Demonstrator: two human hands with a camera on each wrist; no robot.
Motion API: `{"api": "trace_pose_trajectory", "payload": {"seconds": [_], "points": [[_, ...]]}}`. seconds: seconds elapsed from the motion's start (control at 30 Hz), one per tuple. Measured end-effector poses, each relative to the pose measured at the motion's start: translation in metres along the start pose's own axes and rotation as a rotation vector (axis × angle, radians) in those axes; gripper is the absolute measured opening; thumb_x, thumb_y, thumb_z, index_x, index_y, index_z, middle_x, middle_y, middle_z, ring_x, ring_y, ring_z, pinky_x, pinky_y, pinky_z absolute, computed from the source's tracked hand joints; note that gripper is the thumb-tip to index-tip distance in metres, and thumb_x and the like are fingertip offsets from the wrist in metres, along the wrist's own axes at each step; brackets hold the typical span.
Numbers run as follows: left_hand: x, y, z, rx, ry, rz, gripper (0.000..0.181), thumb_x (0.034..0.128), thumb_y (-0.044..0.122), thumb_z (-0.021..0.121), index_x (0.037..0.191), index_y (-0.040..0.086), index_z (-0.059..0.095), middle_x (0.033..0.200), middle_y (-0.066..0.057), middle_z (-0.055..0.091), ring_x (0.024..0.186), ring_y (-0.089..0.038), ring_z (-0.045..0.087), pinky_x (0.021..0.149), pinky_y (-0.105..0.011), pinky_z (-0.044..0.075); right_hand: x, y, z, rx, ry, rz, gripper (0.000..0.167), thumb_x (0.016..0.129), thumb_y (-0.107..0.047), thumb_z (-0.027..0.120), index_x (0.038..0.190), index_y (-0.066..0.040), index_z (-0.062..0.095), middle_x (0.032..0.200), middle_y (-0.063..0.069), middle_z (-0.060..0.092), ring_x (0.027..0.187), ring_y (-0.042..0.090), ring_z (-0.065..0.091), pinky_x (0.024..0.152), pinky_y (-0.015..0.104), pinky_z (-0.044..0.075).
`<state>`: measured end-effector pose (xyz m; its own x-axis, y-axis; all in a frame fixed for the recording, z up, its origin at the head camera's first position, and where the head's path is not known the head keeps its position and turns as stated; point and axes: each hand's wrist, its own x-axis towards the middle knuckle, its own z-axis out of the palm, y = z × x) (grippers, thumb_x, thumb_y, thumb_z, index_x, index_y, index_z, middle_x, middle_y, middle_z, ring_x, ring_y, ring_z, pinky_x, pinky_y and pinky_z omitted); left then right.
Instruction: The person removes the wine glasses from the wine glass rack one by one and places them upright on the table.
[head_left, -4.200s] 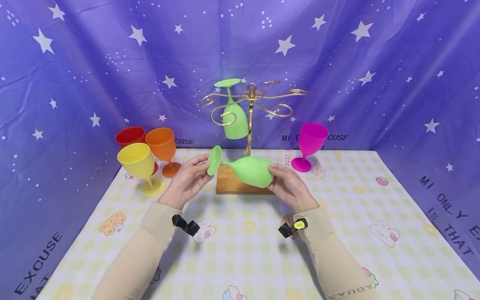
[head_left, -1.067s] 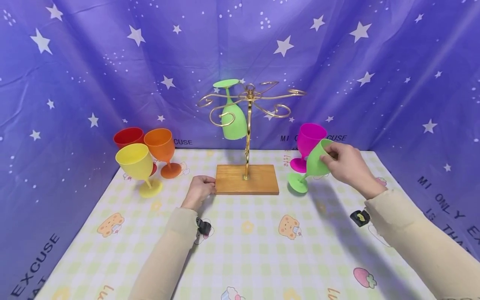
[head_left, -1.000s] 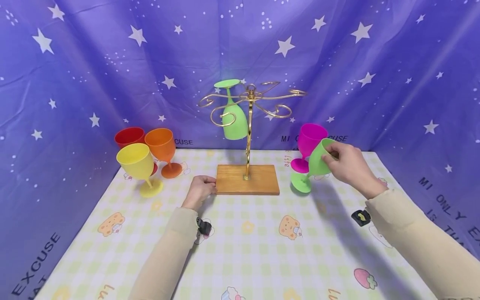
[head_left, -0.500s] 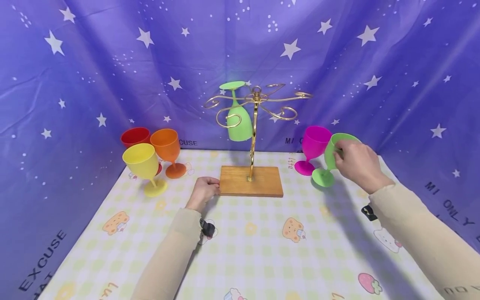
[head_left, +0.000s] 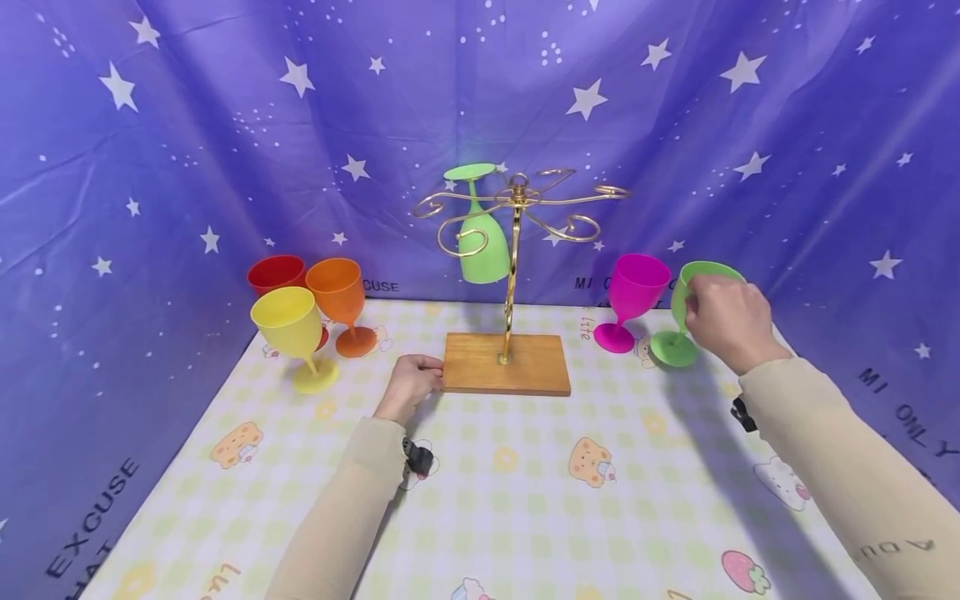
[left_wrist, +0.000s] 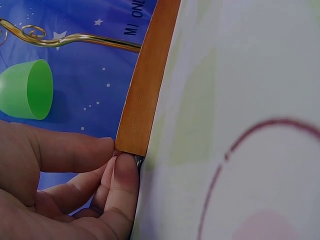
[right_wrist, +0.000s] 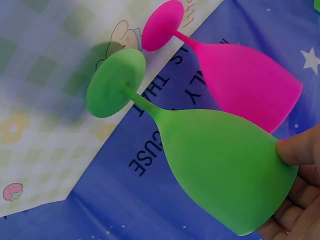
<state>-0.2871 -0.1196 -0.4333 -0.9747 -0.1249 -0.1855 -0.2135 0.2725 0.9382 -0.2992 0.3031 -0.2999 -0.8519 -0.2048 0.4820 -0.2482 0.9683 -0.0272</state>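
In the head view my right hand point(head_left: 731, 321) grips a green goblet point(right_wrist: 225, 160) by its bowl near the rim, thumb on one side and fingers on the other. The goblet is nearly upright, its foot at or just above the tablecloth; I cannot tell if it touches. Just left of it stands a magenta goblet point(head_left: 637, 287). My left hand point(head_left: 411, 385) pinches the left end of the wooden base point(left_wrist: 142, 85) of a gold goblet rack point(head_left: 513, 275). Another green goblet point(head_left: 483, 250) hangs upside down from one of the rack's left arms.
At the left stand a yellow goblet point(head_left: 288, 321), an orange goblet point(head_left: 337, 287) and a red goblet point(head_left: 276, 271), close together. A purple star-patterned curtain point(head_left: 405, 100) surrounds the back and sides. A checked cloth point(head_left: 510, 500) covers the table.
The green goblet, earlier held sideways in both hands before the rack, has gone right past the magenta one in my right hand and turned upright. My left hand moved to the rack's base.
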Motion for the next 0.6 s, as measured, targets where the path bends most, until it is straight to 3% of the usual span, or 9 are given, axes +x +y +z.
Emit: {"api": "trace_pose_trajectory", "payload": {"seconds": [0.2,0.6], "points": [[-0.001,0.002,0.001,-0.001,-0.012,-0.014,0.033,0.0748,-0.013,0.062,0.105,-0.002,0.068,0.091,-0.012,0.067,0.077,-0.018,0.058,0.059,-0.023,0.047,0.002,0.009,0.008,0.0,0.003,0.018,0.005,0.079,-0.003,0.053,0.075,-0.004,0.056,0.069,0.014,0.056,0.064,0.039,0.054,0.062,0.057,0.039],[0.001,-0.001,0.003,-0.004,0.008,-0.032,0.03,0.0756,-0.012,0.064,0.104,-0.002,0.068,0.094,-0.012,0.065,0.08,-0.019,0.058,0.061,-0.024,0.048,0.009,0.006,0.021,0.001,0.012,0.001,0.009,0.078,-0.002,0.05,0.07,-0.004,0.054,0.065,0.013,0.053,0.063,0.039,0.053,0.061,0.055,0.036]]}}
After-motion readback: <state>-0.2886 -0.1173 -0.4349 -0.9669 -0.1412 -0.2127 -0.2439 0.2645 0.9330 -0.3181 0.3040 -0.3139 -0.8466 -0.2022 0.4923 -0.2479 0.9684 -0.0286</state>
